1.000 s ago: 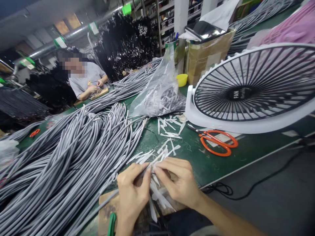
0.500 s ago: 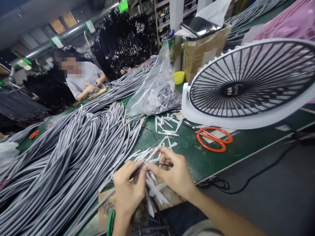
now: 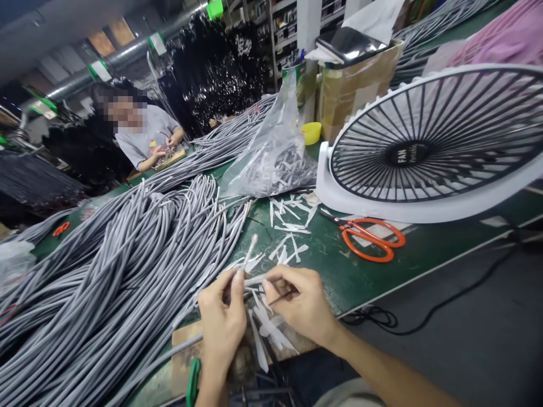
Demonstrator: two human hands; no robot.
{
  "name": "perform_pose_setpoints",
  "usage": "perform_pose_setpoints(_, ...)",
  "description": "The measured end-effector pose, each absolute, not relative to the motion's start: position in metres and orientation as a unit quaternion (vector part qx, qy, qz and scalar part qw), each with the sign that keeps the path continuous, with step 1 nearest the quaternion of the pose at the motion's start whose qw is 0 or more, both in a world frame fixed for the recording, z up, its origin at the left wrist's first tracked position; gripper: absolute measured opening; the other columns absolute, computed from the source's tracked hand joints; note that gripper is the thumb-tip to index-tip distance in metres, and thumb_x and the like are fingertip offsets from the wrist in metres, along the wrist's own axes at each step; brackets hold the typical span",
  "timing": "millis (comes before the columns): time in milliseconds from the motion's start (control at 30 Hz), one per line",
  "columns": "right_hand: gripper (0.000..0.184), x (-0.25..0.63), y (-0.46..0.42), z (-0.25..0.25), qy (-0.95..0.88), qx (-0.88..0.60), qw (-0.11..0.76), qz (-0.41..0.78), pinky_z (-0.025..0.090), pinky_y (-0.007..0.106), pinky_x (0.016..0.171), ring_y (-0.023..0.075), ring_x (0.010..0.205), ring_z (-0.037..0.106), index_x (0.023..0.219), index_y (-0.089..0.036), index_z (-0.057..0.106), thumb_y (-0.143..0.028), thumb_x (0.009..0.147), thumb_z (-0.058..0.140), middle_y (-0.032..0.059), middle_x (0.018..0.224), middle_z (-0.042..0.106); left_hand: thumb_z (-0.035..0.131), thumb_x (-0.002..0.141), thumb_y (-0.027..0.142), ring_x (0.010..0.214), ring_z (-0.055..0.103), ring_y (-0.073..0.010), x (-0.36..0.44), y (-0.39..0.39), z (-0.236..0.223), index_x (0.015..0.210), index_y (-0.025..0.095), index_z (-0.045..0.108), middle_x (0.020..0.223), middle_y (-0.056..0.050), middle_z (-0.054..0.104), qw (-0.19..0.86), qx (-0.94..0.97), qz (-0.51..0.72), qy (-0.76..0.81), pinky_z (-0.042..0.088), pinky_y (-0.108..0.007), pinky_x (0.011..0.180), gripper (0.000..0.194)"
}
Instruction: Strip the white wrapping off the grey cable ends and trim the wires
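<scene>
My left hand (image 3: 223, 319) pinches a grey cable near its end, thumb against forefinger. The cable's pale, stripped tip (image 3: 252, 247) sticks up beyond the fingers. Between both hands stretches a thin whitish strip (image 3: 255, 280), whose right end is pinched in my right hand (image 3: 303, 302). The fingers of the right hand are curled, and a small dark thing shows at them that I cannot make out. Below the hands, loose white strips (image 3: 274, 333) lie over a worn wooden board (image 3: 180, 367). A green handle (image 3: 193, 380) shows beside my left wrist.
A large bundle of grey cables (image 3: 106, 282) covers the left. Orange-handled scissors (image 3: 373, 240) lie right of the hands, before a white fan (image 3: 407, 152). Behind are a clear bag of scraps (image 3: 275, 164), a yellow cup (image 3: 311, 133) and a carton (image 3: 343, 102). A person (image 3: 148, 135) works across the table.
My hands were close together around the cable tip. Now the right hand has drawn slightly away with the strip, and the cable tip stands bare above my left fingers.
</scene>
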State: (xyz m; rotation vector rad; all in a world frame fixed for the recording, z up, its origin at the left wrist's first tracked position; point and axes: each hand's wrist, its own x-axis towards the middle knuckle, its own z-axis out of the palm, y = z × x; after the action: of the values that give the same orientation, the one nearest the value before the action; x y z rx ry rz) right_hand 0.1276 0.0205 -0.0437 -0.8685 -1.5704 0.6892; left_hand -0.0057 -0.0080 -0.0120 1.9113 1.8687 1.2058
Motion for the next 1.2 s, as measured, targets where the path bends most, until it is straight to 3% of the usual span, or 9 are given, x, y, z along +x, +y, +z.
perform_pose_setpoints(200,0.012,0.129,0.023,-0.045,-0.614,-0.399,0.586,0.347,0.029,0.017,0.036,0.0062,0.037,0.033,0.074,-0.015,0.063,-0.024,0.078,0.058,-0.0079,0.045,0.037,0.052,0.085,0.026,0.058,0.066,-0.0158,-0.005,-0.008,-0.011,0.076,0.014,0.07,0.065,-0.004,0.071,0.121,0.673,0.401,0.61,0.051,-0.021,0.054,0.023)
perform_pose_setpoints(400,0.019,0.129,0.023,-0.043,-0.657,-0.384,0.559,0.33,0.032,0.017,0.038,0.0074,0.039,0.04,0.068,-0.014,0.063,-0.019,0.082,0.051,-0.0042,0.046,0.046,0.057,0.082,0.027,0.068,0.067,-0.0168,-0.006,-0.006,-0.015,0.083,0.015,0.069,0.077,-0.005,0.072,0.174,0.657,0.394,0.618,0.053,-0.024,0.064,0.017)
perform_pose_setpoints(567,0.018,0.126,0.025,-0.046,-0.662,-0.419,0.539,0.31,0.031,0.016,0.038,0.0071,0.038,0.037,0.064,-0.016,0.058,-0.019,0.078,0.048,-0.0057,0.043,0.04,0.054,0.083,0.029,0.055,0.059,-0.0135,-0.01,-0.009,-0.014,0.074,0.014,0.068,0.062,-0.002,0.066,0.2,0.649,0.409,0.61,0.045,-0.021,0.053,0.023)
perform_pose_setpoints(700,0.017,0.129,0.029,-0.047,-0.592,-0.488,0.586,0.26,0.033,0.017,0.042,0.0077,0.041,0.04,0.063,-0.016,0.058,-0.019,0.077,0.049,-0.004,0.046,0.045,0.057,0.082,0.037,0.047,0.049,-0.0113,-0.013,-0.011,-0.015,0.072,0.013,0.07,0.053,0.0,0.057,0.241,0.595,0.468,0.607,0.039,-0.02,0.045,0.029)
perform_pose_setpoints(767,0.019,0.131,0.029,-0.045,-0.552,-0.467,0.615,0.315,0.03,0.017,0.038,0.0065,0.04,0.039,0.072,-0.015,0.061,-0.026,0.082,0.05,-0.0027,0.053,0.05,0.059,0.08,0.04,0.049,0.051,-0.0121,-0.014,-0.01,-0.016,0.072,0.012,0.071,0.054,-0.001,0.058,0.257,0.58,0.472,0.612,0.04,-0.02,0.046,0.031)
perform_pose_setpoints(867,0.027,0.131,0.028,-0.04,-0.597,-0.365,0.587,0.408,0.022,0.017,0.031,0.0038,0.035,0.029,0.077,-0.014,0.064,-0.038,0.084,0.054,-0.0032,0.056,0.052,0.059,0.079,0.04,0.047,0.05,-0.0118,-0.013,-0.008,-0.016,0.071,0.012,0.071,0.052,0.0,0.057,0.279,0.6,0.443,0.606,0.039,-0.02,0.045,0.032)
perform_pose_setpoints(1000,0.022,0.126,0.021,-0.038,-0.683,-0.327,0.589,0.281,0.031,0.018,0.038,0.0061,0.038,0.039,0.065,-0.015,0.063,-0.024,0.084,0.057,-0.0027,0.05,0.053,0.056,0.08,0.036,0.048,0.053,-0.012,-0.01,-0.008,-0.015,0.069,0.013,0.069,0.053,-0.001,0.06,0.246,0.602,0.45,0.612,0.041,-0.019,0.045,0.029)
perform_pose_setpoints(1100,0.016,0.128,0.011,-0.039,-0.725,-0.29,0.598,0.179,0.04,0.02,0.048,0.0085,0.045,0.051,0.07,-0.016,0.064,-0.014,0.084,0.055,-0.0005,0.054,0.061,0.057,0.079,0.034,0.052,0.06,-0.0142,-0.009,-0.009,-0.015,0.068,0.014,0.068,0.058,-0.002,0.065,0.203,0.593,0.476,0.617,0.046,-0.02,0.049,0.025)
perform_pose_setpoints(1200,0.015,0.135,0.005,-0.041,-0.736,-0.252,0.608,0.161,0.042,0.02,0.05,0.0089,0.044,0.054,0.072,-0.018,0.063,-0.015,0.085,0.055,-0.0018,0.053,0.062,0.056,0.08,0.033,0.056,0.063,-0.0159,-0.009,-0.01,-0.016,0.07,0.015,0.069,0.061,-0.003,0.068,0.172,0.593,0.493,0.613,0.05,-0.022,0.053,0.024)
